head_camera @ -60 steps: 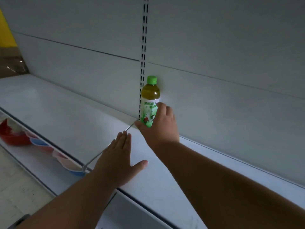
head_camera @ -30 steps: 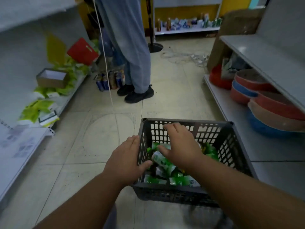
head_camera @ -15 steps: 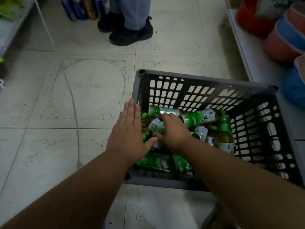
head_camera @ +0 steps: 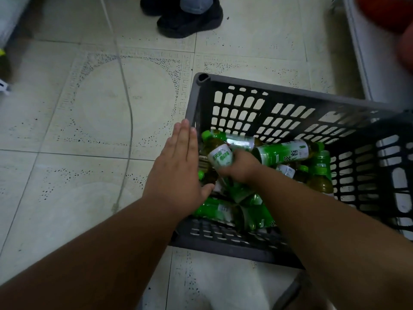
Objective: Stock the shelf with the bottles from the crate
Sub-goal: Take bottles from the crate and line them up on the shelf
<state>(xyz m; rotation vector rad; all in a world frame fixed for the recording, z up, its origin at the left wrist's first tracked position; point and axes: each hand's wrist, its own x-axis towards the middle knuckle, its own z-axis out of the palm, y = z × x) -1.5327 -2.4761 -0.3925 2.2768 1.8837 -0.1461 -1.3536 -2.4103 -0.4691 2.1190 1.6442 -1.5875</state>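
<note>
Head view: right hand (head_camera: 240,167) grips bottle (head_camera: 220,156) inside crate (head_camera: 279,95).

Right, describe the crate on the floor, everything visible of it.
The crate is dark grey, plastic by its look, with lattice walls of rounded slots and a solid rim. It sits on the tiled floor, beside a white shelf base. Green-labelled bottles lie jumbled inside. The right hand reaches in, gripping one bottle; the flat left hand hovers at its left wall.
</note>
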